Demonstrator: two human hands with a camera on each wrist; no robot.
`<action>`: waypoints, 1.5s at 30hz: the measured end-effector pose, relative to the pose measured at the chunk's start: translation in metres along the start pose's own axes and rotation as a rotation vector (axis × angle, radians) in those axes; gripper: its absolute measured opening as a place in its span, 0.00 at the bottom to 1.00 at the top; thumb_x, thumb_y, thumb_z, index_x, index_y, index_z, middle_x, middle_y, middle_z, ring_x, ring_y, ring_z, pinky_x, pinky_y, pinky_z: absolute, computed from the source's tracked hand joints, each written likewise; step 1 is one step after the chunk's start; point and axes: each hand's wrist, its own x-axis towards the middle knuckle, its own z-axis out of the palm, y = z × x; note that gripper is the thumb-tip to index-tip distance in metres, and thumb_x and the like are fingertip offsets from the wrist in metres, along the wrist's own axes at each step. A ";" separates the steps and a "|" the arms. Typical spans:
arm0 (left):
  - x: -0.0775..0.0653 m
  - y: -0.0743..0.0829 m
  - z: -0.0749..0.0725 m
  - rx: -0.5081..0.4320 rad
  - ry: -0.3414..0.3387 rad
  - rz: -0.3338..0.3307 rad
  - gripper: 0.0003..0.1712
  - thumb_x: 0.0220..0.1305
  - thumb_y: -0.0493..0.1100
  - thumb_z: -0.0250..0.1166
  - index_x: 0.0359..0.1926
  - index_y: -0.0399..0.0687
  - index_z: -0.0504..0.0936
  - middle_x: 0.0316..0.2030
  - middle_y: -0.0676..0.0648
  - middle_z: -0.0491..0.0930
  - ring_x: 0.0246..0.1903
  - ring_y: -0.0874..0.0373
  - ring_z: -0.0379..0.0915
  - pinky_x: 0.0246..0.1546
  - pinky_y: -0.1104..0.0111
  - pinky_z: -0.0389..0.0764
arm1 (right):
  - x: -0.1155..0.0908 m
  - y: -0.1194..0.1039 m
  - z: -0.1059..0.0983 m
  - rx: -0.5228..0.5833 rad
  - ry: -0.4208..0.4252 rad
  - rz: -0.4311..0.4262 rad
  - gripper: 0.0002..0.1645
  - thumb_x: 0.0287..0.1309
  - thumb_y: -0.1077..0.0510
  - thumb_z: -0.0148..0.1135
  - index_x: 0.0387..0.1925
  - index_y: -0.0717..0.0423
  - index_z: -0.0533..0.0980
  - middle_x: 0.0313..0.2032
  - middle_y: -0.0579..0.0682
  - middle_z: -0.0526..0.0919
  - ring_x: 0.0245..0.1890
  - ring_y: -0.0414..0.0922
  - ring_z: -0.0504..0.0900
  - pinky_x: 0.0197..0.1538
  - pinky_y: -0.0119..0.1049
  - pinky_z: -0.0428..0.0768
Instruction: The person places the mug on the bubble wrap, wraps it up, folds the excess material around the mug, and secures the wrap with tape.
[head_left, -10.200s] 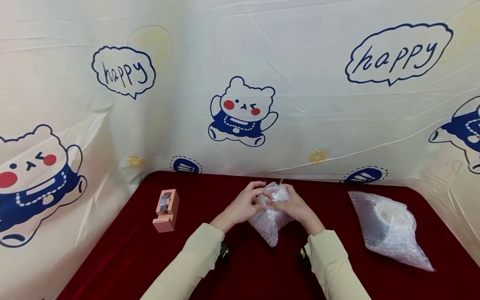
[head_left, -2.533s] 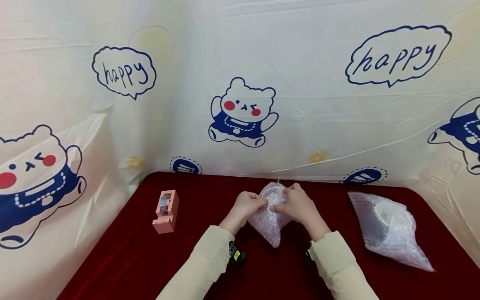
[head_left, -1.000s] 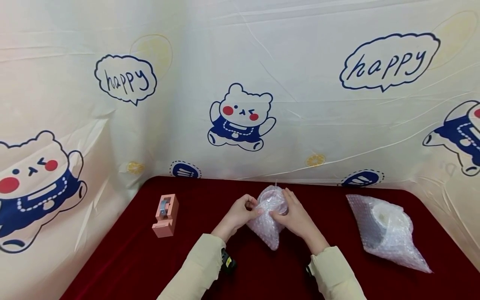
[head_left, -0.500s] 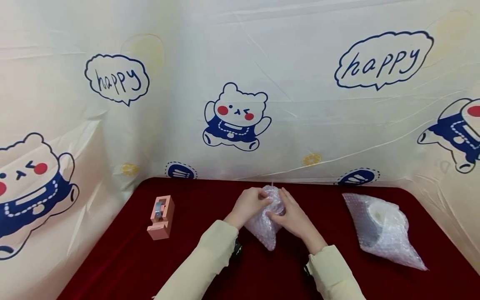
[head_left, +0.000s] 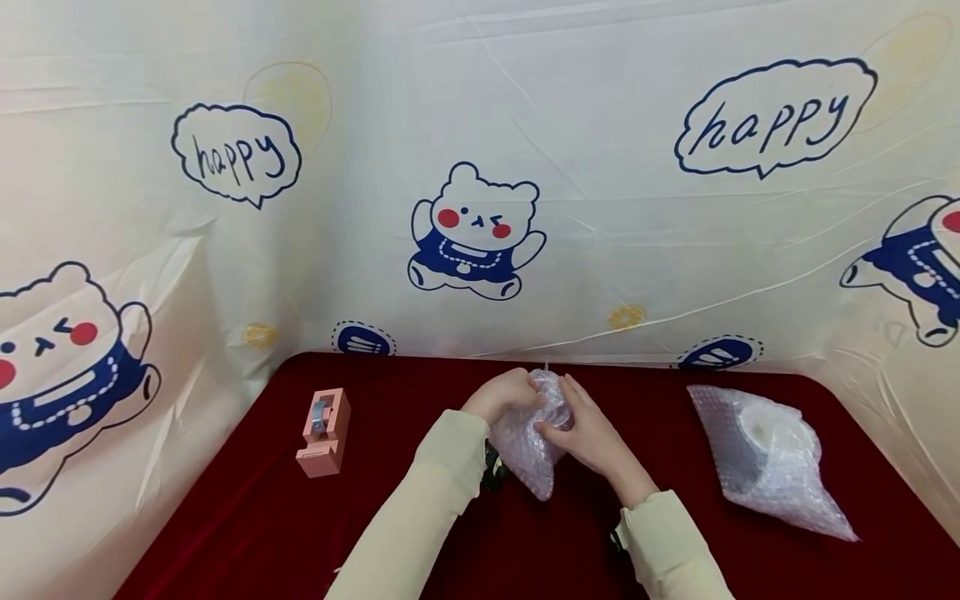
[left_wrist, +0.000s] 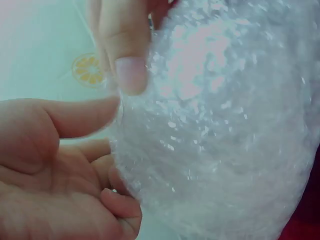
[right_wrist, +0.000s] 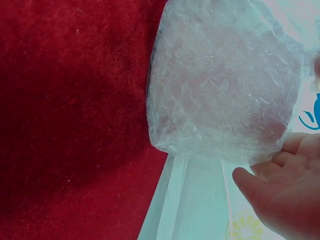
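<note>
A bubble-wrapped bundle [head_left: 531,454] sits at the middle back of the table, its pointed end toward me. What is inside is hidden by the wrap. My left hand [head_left: 510,393] reaches over its upper left side, fingers curled at the wrap. The left wrist view has a thumb and fingertips at the edge of the bubble wrap [left_wrist: 215,125]. On the right side, my right hand [head_left: 592,433] holds the bundle, thumb in front and fingers along its far side. The right wrist view shows the right hand [right_wrist: 287,185] at the wrap's lower corner [right_wrist: 220,90].
A pink tape dispenser [head_left: 325,433] with a bluish tape roll stands on the left. To the right lies another bubble-wrap package [head_left: 776,467] with a round white thing inside. Dark red cloth [head_left: 420,392] covers the table, and a printed curtain [head_left: 480,100] closes the back and sides.
My left hand has come from the bundle's left side up over its top, its wrist turning inward. The right hand stays nearly where it was on the right side.
</note>
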 end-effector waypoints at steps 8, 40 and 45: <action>-0.001 0.000 0.011 -0.023 0.137 0.024 0.19 0.66 0.47 0.59 0.40 0.32 0.81 0.42 0.38 0.83 0.45 0.47 0.78 0.50 0.59 0.78 | 0.000 0.002 0.001 0.018 0.001 -0.009 0.53 0.58 0.47 0.63 0.73 0.63 0.46 0.74 0.64 0.44 0.73 0.62 0.48 0.71 0.59 0.56; 0.005 -0.027 0.002 -0.161 0.009 0.127 0.18 0.60 0.38 0.63 0.15 0.48 0.67 0.13 0.55 0.58 0.19 0.61 0.56 0.24 0.72 0.64 | 0.001 0.000 0.002 0.026 -0.010 0.008 0.54 0.58 0.46 0.63 0.73 0.63 0.45 0.75 0.62 0.43 0.73 0.62 0.47 0.70 0.60 0.56; 0.002 -0.019 0.007 -0.163 0.097 0.008 0.17 0.61 0.46 0.57 0.36 0.34 0.82 0.37 0.43 0.82 0.42 0.51 0.77 0.47 0.60 0.77 | 0.002 0.001 0.002 0.035 0.005 0.008 0.53 0.57 0.47 0.65 0.73 0.63 0.47 0.75 0.62 0.45 0.73 0.62 0.48 0.70 0.60 0.56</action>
